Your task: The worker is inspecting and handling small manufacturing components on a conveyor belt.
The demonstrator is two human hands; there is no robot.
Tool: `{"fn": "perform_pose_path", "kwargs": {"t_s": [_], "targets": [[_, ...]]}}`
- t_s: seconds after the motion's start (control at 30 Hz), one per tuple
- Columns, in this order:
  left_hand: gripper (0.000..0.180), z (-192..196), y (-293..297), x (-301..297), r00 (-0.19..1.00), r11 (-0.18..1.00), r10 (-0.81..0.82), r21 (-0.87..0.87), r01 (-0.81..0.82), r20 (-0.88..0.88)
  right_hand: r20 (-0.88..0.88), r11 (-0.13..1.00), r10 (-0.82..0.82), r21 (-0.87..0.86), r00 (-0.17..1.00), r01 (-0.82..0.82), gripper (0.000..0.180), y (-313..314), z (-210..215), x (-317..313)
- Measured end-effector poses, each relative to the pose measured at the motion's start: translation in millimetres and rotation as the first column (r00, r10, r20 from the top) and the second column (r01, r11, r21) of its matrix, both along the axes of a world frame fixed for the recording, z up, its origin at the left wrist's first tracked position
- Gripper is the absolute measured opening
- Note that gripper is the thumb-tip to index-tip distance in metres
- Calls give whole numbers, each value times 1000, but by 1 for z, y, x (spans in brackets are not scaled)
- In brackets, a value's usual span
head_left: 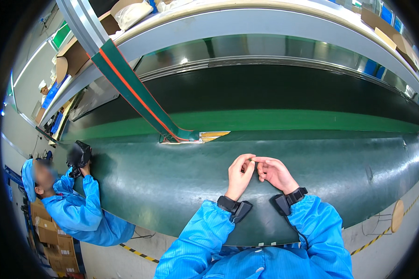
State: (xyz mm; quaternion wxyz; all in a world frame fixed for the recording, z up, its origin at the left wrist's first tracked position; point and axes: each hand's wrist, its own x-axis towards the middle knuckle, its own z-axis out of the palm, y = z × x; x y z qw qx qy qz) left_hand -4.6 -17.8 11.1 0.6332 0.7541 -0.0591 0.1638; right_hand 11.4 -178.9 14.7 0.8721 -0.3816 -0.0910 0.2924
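My left hand (240, 175) is raised over the green work surface (172, 186), thumb and forefinger closed in a pinch. If anything is between those fingertips, it is too small to make out. To its right, my right hand (277, 175) reaches across with the forefinger stretched out, touching the left fingertips. Its other fingers curve loosely, and I see nothing in them. Black bands with box-shaped units circle both wrists, just beyond the blue sleeves.
A green post with an orange stripe (130, 88) meets the bench ahead, beside a yellowish torn patch (214, 135). A shelf (246, 23) runs overhead. At left, a co-worker in blue (86, 214) handles a black bundle (80, 154). A round stool (397, 216) stands right.
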Motion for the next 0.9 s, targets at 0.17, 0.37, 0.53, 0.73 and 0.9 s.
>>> {"fn": "perform_pose_path", "kwargs": {"t_s": [0.17, 0.37, 0.53, 0.73, 0.9], "targets": [[25, 9, -2, -1, 1000, 1000, -7, -5, 7, 14, -4, 1000, -7, 4, 1000, 7, 42, 0, 4, -1], [23, 11, 0, -2, 1000, 999, 11, 51, -11, -15, 3, 1000, -15, 1, 1000, 15, 43, 0, 5, -1], [22, 11, -1, -2, 1000, 998, 25, 53, -25, -12, 6, 1000, -2, 20, 1000, 2, 43, 0, 0, 1], [22, 9, 1, -1, 999, 997, 33, 69, -34, 15, -2, 1000, -15, 17, 1000, 15, 42, 0, 1, 0], [21, 15, 0, -3, 999, 998, 35, 55, -34, -24, 6, 999, 2, 43, 1000, -2, 37, -1, -1, 0]]}}
